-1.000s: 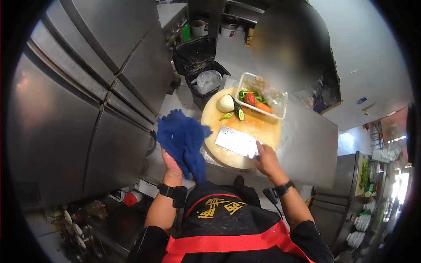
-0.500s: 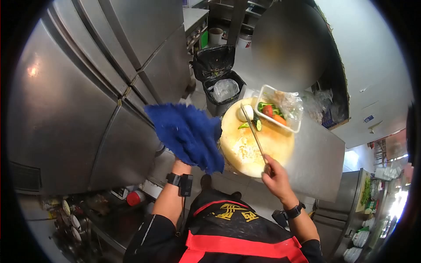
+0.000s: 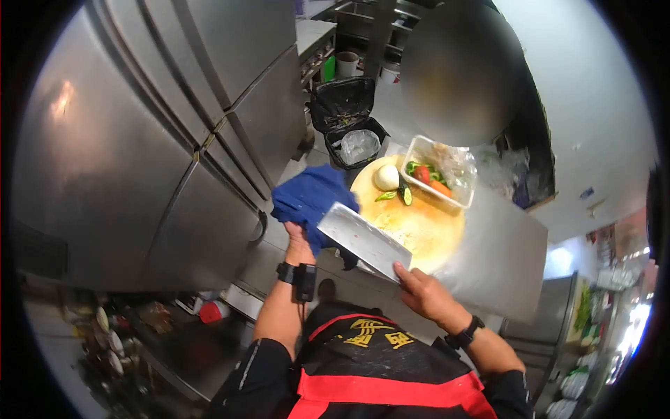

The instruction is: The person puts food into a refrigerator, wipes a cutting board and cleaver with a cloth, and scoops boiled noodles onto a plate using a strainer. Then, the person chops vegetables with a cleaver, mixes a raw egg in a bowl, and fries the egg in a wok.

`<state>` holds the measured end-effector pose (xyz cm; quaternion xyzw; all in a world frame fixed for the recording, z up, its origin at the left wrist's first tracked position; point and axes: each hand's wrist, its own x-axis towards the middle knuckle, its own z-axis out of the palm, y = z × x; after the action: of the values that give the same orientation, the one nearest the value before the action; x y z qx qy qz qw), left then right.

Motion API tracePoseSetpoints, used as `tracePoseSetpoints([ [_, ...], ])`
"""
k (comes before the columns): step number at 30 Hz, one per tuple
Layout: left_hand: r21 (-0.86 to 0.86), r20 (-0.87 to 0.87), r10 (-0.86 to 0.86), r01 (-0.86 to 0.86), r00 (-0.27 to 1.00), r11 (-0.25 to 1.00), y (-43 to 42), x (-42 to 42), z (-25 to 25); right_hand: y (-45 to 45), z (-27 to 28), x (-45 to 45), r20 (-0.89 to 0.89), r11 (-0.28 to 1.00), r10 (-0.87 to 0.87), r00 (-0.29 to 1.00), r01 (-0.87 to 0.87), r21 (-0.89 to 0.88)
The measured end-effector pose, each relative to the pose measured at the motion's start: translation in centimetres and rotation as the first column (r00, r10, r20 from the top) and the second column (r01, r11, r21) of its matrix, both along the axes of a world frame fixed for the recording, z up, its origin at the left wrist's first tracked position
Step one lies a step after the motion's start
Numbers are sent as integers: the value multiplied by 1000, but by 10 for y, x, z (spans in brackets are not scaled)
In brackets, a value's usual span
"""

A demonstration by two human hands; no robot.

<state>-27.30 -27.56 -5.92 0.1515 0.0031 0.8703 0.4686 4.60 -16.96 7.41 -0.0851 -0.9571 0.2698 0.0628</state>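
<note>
A crumpled blue cloth [image 3: 307, 199] is gripped in my left hand [image 3: 298, 236], whose fingers are partly covered by it. My right hand [image 3: 429, 297] is closed on the handle of a cleaver [image 3: 366, 241]. The broad side of its blade faces up, over the near left edge of a round cutting board [image 3: 436, 227], and its far end meets or overlaps the cloth. On the board are a white, round onion-like vegetable [image 3: 387, 177], a green pepper piece [image 3: 385, 197] and a cut cucumber piece [image 3: 407, 195]. A white tray [image 3: 466, 202] holds red, orange and green vegetables.
Beyond the board stands an open black bin [image 3: 352, 133] with a plastic bag inside. Steel cabinets [image 3: 230, 174] line the left side. The steel worktop [image 3: 513, 251] extends right of the board, with clear plastic wrap [image 3: 453, 157] by the tray.
The cleaver has come off the vegetables toward me and left, turning from edge-on to flat. My left hand has brought the cloth right, toward the blade, and the cloth is more bunched.
</note>
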Motion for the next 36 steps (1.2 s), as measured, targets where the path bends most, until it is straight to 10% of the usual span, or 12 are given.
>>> tracePoseSetpoints([
  [2, -24, -85, 129, -132, 988, 991, 4, -18, 14, 24, 8, 6, 32, 999, 36, 999, -37, 33],
  [4, -99, -58, 134, -139, 989, 985, 9, -12, 34, 25, 6, 3, -30, 898, -144, 989, 118, -424],
  [6, -177, -63, 112, -122, 992, 977, 14, 14, 47, 15, 22, -28, 94, 363, -207, 974, 166, -917],
  [8, -253, -94, 81, -102, 992, 962, 16, 43, 51, 5, 14, -67, 181, 54, -187, 966, 194, -980],
  [13, -461, -447, 39, -268, 893, 846, 1, 74, 58, 0, -27, -70, 418, -61, -36, 908, 415, -908],
  [15, -447, -732, 19, -501, 681, 741, 5, 74, 66, 14, -37, -30, 495, 192, 82, 865, 474, -859],
  [19, -37, -999, -41, -837, 18, 547, 34, 71, 96, 23, -64, 67, 554, 176, -168, 815, 578, -797],
  [22, 169, -969, -69, -840, -237, 516, 68, 70, 85, 11, -66, 117, 545, 5, -391, 742, 593, -805],
  [26, -266, -835, -541, -935, 102, 236, 106, 74, -37, -4, -92, 162, 537, -304, -679, 500, 474, -826],
  [29, 236, -714, -537, -876, -450, 419, 101, 90, -40, -6, -108, 173, 543, -325, -728, 419, 487, -811],
  [36, 101, -668, -636, -893, -387, 438, 119, 112, -56, 14, -145, 177, 542, -234, -782, 307, 662, -712],
])
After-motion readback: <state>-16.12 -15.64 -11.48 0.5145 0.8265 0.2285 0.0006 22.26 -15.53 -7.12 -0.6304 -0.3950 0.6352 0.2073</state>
